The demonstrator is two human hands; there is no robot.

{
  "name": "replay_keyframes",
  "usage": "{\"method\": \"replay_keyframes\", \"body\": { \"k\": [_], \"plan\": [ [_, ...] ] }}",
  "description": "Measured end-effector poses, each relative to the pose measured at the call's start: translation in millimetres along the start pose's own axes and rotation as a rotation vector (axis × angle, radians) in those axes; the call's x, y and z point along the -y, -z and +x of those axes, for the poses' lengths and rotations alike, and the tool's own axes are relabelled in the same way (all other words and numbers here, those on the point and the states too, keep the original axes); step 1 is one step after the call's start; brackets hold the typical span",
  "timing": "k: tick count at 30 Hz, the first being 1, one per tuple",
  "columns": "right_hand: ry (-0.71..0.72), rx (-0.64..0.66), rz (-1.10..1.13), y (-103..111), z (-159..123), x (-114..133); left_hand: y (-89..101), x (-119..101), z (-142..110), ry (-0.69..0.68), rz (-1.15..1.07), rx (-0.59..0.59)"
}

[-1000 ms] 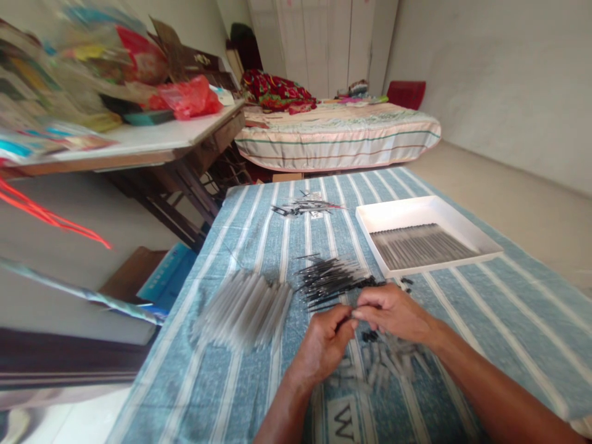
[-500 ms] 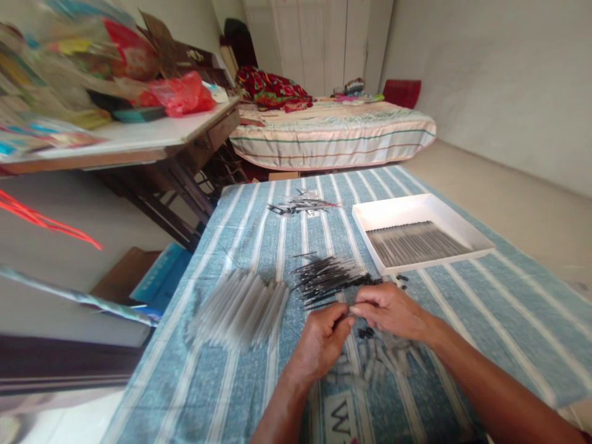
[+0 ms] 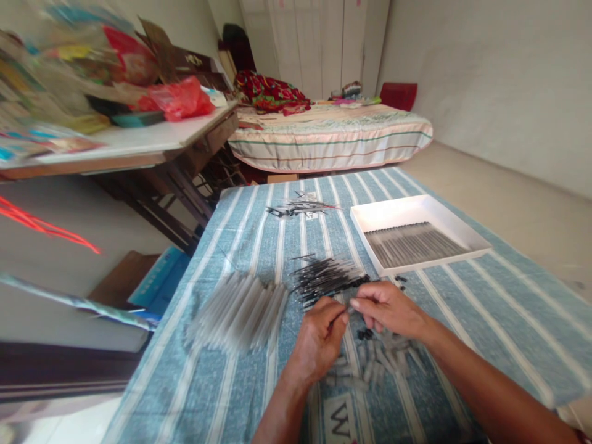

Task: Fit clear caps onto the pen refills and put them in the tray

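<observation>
My left hand (image 3: 322, 333) and my right hand (image 3: 391, 310) meet over the striped cloth, fingers closed in a pinch. Between their fingertips shows a thin greyish pen part (image 3: 350, 306), mostly covered by the fingers. Just beyond the hands lies a pile of black-tipped pen refills (image 3: 324, 277). Translucent pen barrels (image 3: 243, 308) lie side by side left of my left hand. Under and below my right hand are scattered clear pen caps (image 3: 382, 361) and small black plugs (image 3: 365, 334).
A white tray (image 3: 478, 250) at the right holds a row of pens (image 3: 414, 243). More thin dark pieces (image 3: 300, 208) lie at the far end of the blue striped tablecloth (image 3: 185, 308). A cluttered white table (image 3: 152, 139) stands left, a bed (image 3: 333, 142) behind.
My fingertips have drawn slightly apart, showing more of the greyish piece between them. My left hand shifted a little left. The view moved slightly.
</observation>
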State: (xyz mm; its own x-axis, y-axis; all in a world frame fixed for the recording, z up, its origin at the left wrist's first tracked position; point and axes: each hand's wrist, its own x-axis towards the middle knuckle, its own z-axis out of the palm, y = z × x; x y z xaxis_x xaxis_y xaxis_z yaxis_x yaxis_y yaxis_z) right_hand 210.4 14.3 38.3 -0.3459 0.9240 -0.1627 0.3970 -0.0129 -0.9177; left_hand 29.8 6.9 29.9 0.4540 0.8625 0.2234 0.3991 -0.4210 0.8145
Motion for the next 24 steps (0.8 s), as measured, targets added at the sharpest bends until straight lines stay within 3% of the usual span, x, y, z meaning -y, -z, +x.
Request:
{"method": "replay_keyframes", "body": {
  "k": [12, 16, 21, 24],
  "plan": [
    [-0.089, -0.005, 0.086, -7, 6, 2, -1.2, 6, -2, -0.013, 0.026, -0.061],
    [-0.058, -0.047, 0.056, -5, 6, 0, 2.3, 8, 0, 0.017, 0.041, -0.145],
    [0.054, 0.0, -0.306, 0, 1, -4, 9.2, 10, 1, 0.138, 0.072, -0.328],
    [0.043, 0.055, -0.573, 0, -4, -5, 10.5, 8, 2, 0.239, 0.038, -0.396]
  ]
}}
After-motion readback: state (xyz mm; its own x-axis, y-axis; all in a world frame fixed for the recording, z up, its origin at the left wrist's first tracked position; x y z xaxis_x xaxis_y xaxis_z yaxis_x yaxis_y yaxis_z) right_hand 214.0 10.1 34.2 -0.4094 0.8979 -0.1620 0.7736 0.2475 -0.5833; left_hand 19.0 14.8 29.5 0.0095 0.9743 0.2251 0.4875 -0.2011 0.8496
